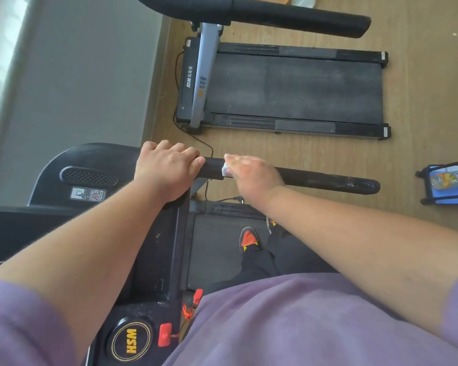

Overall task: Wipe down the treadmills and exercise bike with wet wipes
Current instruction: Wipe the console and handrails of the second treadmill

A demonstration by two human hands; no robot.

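**Two hands on one handrail, one wipe, two treadmills**

The left hand (167, 170) is clenched around the near end of a black handrail (325, 180), fingers curled over its top where it meets the console (132, 336). Just beside it, further along the same handrail, the right hand (251, 173) grasps a single white wet wipe (225, 170), pressing it against the foam grip; only a small edge of the wipe shows under the fingers.

Two treadmills are in view. The near treadmill (217, 249) lies below both hands, with the person's two shoes on its belt. The second treadmill (294, 91) stands well beyond the hands on the wooden floor (421, 101), its own handrail above it. A blue rack (447, 183) sits well beyond the right hand.
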